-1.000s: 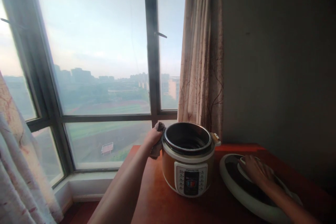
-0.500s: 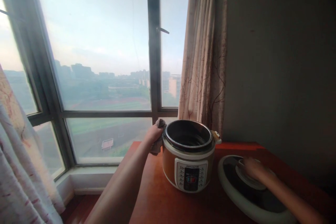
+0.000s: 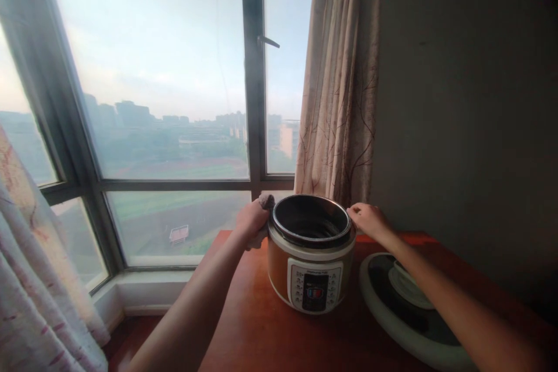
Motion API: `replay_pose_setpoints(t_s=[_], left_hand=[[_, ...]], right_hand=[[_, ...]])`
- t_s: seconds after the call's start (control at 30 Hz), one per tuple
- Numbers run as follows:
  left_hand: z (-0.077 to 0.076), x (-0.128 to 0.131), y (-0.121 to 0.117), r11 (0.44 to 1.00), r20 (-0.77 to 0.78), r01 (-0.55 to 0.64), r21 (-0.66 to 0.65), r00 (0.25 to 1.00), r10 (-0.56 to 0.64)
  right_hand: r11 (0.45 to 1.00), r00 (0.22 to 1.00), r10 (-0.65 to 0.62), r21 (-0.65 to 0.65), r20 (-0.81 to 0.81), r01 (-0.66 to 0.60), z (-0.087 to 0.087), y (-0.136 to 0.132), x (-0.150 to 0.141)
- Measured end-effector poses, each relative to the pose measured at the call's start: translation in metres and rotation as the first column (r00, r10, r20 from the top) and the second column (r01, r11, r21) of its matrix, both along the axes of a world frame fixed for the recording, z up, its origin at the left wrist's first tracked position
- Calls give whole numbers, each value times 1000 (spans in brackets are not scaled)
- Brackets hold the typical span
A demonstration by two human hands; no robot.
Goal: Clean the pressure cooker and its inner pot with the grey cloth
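Head view: from where I stand, the left hand (image 3: 253, 224) clutches a greyish cloth (image 3: 267, 202) at the left rim of the cooker (image 3: 316, 285), seemingly steadying it. Opposite, the right hand (image 3: 368, 220) curls its fingers at the rim; whether they grasp anything I can't tell. The cooker stands uncovered between both hands, a pale-rimmed lid (image 3: 375, 296) beside it.

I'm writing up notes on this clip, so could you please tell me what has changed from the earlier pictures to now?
The right hand has left the lid and moved leftward and farther out, to the right side of the cooker. The left hand stays at the cooker's left with the cloth; the cooker remains uncovered, the lid lying to its right on the table.
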State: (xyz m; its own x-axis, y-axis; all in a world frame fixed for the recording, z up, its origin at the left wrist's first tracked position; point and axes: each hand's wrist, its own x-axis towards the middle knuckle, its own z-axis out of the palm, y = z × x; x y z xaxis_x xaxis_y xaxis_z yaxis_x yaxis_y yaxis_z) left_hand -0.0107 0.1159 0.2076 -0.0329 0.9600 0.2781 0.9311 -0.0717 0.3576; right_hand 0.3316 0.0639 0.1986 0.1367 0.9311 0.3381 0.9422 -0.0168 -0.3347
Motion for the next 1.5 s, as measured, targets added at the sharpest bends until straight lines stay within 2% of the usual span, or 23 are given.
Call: replay_pose_setpoints(t_s=[0.1,0.2,0.33,0.43,0.57,0.87,1.27,1.5], left_hand=[[14,10,-9,997,-105,2,79,994,6],[28,20,-17,993,-165,40,112,986,-22],[41,28,-23,996,-197,81,38,978,-72],[46,29,-24,994,-204,103,-27,973,-106],[43,29,-17,994,-191,97,-52,976,-105],[34,32,5,997,-143,73,10,987,-71],[30,43,69,998,-134,-34,51,990,41],[27,46,83,996,-136,-51,66,989,60]], right_hand=[[999,999,-33,-15,16,33,-3,0,-19],[997,997,-68,-43,37,70,-5,-5,-24],[996,998,-46,-76,45,49,-6,-12,-23],[995,999,-38,-93,37,41,-6,-12,-24],[994,999,-42,-100,19,44,-7,-9,-25],[994,998,-60,-92,11,61,-5,12,-26],[981,992,-128,-151,-16,124,3,66,-37],[975,989,-138,-183,-50,126,4,85,-35]])
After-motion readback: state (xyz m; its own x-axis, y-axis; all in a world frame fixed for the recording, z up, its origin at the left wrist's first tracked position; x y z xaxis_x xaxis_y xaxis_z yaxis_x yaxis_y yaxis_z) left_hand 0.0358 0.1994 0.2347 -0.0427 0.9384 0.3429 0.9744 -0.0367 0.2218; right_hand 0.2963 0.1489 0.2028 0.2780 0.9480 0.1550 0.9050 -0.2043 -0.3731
